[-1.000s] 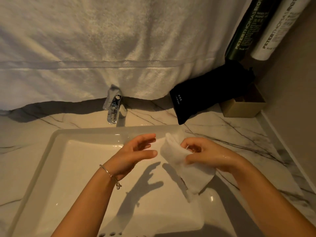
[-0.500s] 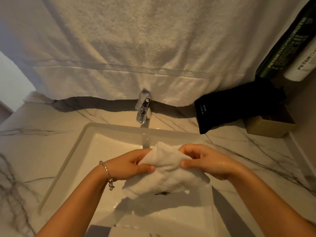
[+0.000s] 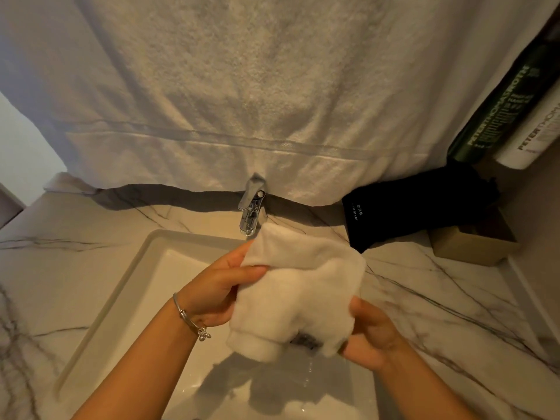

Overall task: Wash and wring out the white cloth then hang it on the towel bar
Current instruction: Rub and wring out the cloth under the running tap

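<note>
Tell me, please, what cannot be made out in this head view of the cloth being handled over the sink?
- Towel bar: hidden behind or above the hanging towel, head view.
- Sink drain: mostly covered by the white cloth.
- Right hand fingers: tucked behind the cloth. The left hand pinches its upper edge.
- Bottles: tops cut off by the right edge.
- Faucet: no stream can be made out.
</note>
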`<state>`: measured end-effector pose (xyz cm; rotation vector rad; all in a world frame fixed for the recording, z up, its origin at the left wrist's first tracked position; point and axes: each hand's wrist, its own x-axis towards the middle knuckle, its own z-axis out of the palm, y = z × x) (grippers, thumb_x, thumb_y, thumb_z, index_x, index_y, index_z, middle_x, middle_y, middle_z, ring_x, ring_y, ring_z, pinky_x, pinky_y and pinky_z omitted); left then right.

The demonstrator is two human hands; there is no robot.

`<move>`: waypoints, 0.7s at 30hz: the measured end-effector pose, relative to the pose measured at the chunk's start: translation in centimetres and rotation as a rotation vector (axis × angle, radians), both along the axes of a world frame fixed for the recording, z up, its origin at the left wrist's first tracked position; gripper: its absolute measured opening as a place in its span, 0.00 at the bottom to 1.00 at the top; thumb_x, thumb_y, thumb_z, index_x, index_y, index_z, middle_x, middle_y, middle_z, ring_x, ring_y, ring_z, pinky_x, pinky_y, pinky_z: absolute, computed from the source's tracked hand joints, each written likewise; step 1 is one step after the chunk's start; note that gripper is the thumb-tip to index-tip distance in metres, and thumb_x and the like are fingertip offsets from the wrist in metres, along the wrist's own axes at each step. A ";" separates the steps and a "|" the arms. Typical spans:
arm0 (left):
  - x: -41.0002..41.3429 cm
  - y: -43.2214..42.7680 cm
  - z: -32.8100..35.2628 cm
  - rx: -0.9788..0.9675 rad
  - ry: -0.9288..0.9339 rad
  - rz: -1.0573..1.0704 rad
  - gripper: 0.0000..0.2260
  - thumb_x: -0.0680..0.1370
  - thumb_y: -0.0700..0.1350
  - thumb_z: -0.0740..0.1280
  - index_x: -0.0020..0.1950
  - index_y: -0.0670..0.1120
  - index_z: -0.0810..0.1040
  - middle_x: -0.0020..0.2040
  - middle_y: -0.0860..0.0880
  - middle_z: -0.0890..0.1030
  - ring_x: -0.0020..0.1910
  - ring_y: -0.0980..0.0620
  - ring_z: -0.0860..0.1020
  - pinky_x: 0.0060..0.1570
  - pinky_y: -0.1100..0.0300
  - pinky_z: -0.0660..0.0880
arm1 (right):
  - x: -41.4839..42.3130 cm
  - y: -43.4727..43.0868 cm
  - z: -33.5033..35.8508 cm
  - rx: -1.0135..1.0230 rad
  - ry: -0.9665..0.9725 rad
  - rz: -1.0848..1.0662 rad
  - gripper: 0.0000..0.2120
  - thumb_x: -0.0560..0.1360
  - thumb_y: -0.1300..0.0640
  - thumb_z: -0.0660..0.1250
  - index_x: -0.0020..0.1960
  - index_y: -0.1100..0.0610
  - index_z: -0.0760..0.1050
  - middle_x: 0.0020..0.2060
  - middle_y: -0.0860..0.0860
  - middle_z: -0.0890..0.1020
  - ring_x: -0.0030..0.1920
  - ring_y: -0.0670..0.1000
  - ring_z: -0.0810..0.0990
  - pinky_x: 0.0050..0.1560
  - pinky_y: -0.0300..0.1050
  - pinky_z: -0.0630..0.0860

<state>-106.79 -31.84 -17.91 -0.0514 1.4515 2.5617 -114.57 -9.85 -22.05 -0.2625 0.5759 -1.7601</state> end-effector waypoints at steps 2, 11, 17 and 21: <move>-0.1 -0.5 0.0 0.002 0.010 0.020 0.18 0.72 0.36 0.59 0.54 0.53 0.80 0.49 0.49 0.85 0.48 0.49 0.82 0.44 0.56 0.81 | 0.5 -0.3 -0.3 0.158 0.084 -0.034 0.28 0.62 0.56 0.77 0.61 0.53 0.76 0.55 0.58 0.83 0.54 0.61 0.81 0.47 0.60 0.81; 0.1 -2.9 0.0 -0.115 -0.052 -0.060 0.10 0.69 0.35 0.62 0.42 0.46 0.80 0.43 0.47 0.82 0.43 0.49 0.81 0.36 0.61 0.81 | -0.8 -0.6 2.4 0.512 0.647 -0.152 0.16 0.75 0.53 0.61 0.60 0.38 0.70 0.52 0.44 0.84 0.53 0.49 0.82 0.45 0.40 0.81; 0.0 -3.9 0.8 0.083 -0.059 -0.175 0.04 0.66 0.38 0.64 0.39 0.41 0.76 0.43 0.44 0.80 0.42 0.46 0.80 0.32 0.61 0.80 | -1.2 -0.7 3.3 0.386 0.632 -0.195 0.17 0.76 0.55 0.60 0.60 0.37 0.71 0.48 0.44 0.84 0.48 0.49 0.84 0.41 0.41 0.81; 0.2 -3.2 1.0 -0.260 -0.041 -0.069 0.12 0.59 0.51 0.77 0.31 0.48 0.75 0.33 0.52 0.79 0.35 0.53 0.79 0.29 0.65 0.77 | -1.2 -0.9 3.7 0.381 0.575 -0.164 0.13 0.77 0.59 0.57 0.53 0.47 0.77 0.42 0.48 0.84 0.42 0.48 0.83 0.37 0.40 0.80</move>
